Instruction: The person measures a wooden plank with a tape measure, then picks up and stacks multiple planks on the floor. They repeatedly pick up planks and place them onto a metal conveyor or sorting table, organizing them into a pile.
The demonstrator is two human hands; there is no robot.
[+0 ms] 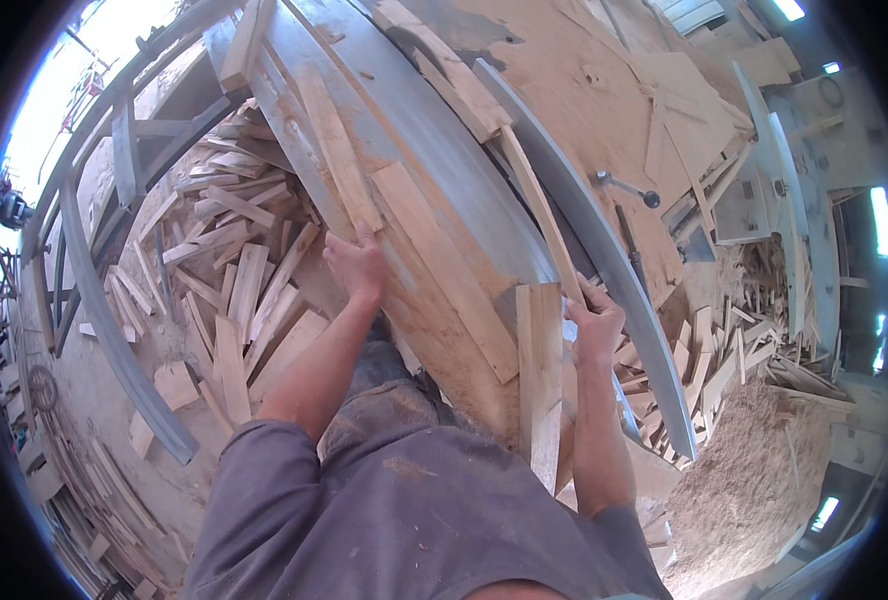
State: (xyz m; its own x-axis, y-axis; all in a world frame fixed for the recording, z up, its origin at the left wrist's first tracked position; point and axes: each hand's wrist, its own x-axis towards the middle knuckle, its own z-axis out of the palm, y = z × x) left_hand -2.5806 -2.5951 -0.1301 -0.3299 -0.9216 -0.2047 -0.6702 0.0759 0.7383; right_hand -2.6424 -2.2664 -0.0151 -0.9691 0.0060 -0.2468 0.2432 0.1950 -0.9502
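Observation:
Both arms reach over a long metal machine table dusted with sawdust. My left hand is closed on the near end of a wooden board lying along the table's left side. To the right, my right hand grips the near end of a thin wooden strip, which runs along the table's right part. Between the hands a wider plank lies flat on the table. Another wooden piece juts toward me by my right forearm. The fingers' undersides are hidden.
A curved-looking metal rail runs just right of my right hand. Offcuts lie in a heap on the floor at left, with more at right beside a sawdust mound. A metal frame stands at far left.

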